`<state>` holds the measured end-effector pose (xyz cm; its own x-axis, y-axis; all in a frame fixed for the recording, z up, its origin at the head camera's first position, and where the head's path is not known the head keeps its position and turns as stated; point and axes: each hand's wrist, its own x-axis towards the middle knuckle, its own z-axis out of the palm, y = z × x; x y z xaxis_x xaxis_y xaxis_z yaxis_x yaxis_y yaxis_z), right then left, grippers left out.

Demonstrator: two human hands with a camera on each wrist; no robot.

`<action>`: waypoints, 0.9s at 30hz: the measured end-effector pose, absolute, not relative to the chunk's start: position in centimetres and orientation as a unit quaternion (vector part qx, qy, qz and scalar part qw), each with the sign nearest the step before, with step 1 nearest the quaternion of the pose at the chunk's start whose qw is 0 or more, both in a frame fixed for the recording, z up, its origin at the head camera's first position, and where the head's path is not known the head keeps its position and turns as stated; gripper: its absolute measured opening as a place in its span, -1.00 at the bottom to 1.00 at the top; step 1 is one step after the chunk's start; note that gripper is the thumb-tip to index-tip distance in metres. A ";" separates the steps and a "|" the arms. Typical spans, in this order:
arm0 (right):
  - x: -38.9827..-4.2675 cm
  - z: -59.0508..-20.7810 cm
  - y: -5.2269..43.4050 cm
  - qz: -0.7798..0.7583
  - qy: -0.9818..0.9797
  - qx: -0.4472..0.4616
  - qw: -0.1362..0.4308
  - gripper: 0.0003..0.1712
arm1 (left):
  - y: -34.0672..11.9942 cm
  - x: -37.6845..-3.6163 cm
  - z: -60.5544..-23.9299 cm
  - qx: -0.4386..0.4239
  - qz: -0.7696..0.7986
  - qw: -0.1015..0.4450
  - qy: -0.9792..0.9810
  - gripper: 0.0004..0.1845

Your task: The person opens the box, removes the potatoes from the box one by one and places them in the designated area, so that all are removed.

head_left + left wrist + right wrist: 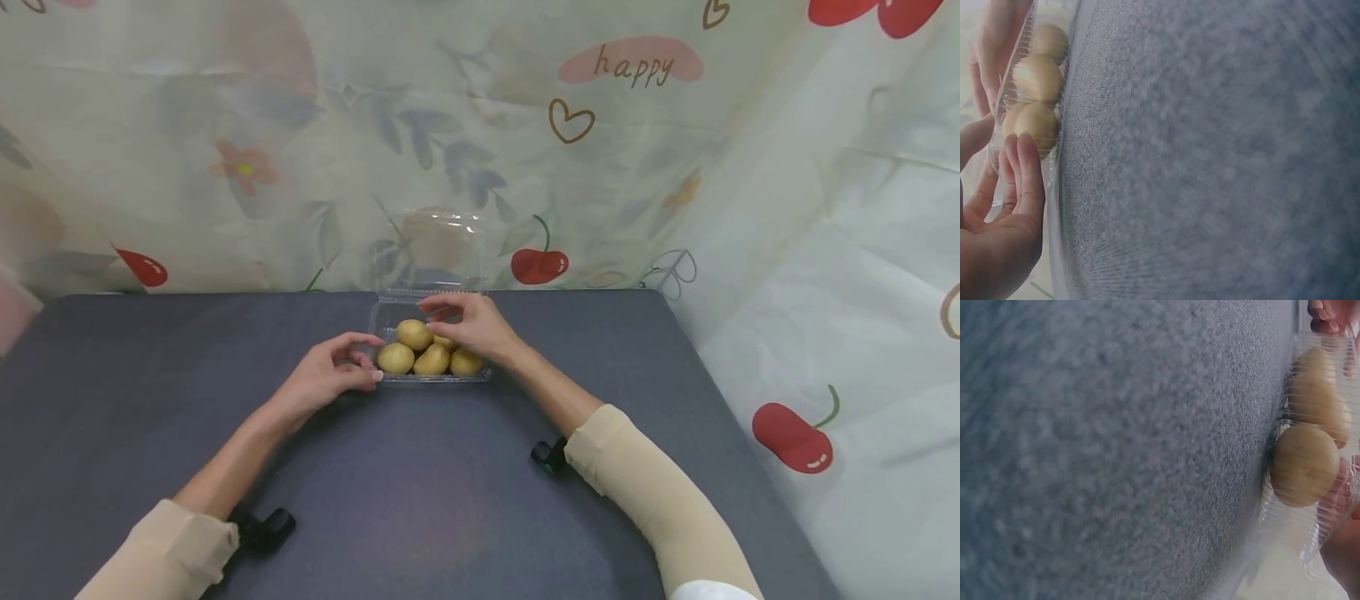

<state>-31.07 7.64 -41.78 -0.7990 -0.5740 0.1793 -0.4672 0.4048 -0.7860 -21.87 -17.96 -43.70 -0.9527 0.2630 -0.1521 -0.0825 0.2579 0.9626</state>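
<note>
Several potatoes (395,358) sit in a clear plastic clamshell container (429,378) at the table's far edge, some of them stacked on others. Its lid (442,250) stands raised at the back. My left hand (327,372) rests its fingertips against the container's left side, thumb by the front corner; the left wrist view shows its fingers (1030,169) fairly straight along the plastic. Over the right half of the potatoes hovers my right hand (471,323), thumb and fingers apart, partly covering a potato. The right wrist view shows it behind the container's ribbed wall.
A dark grey cloth (420,483) covers the table. Behind and to the right hangs a pale curtain (300,150) with printed cherries and flowers, close to the raised lid. Black wrist devices (267,530) sit under both sleeves.
</note>
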 end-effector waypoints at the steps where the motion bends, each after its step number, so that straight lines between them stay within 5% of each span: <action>1: -31.0 -41.8 7.6 -0.445 0.837 -0.311 0.061 -0.62 | -18.0 -21.9 -43.7 0.058 0.607 0.142 0.780 -0.40; 27: -31.3 -41.8 6.0 -0.306 0.889 -0.324 0.109 -0.48 | -18.1 -21.8 -43.8 0.065 0.613 0.147 0.774 -0.40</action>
<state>-31.27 5.97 -41.84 -0.7665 -0.6422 0.0047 -0.5090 0.6030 -0.6142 -21.83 -18.13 -43.82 -0.9483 0.2813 -0.1472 -0.0788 0.2404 0.9675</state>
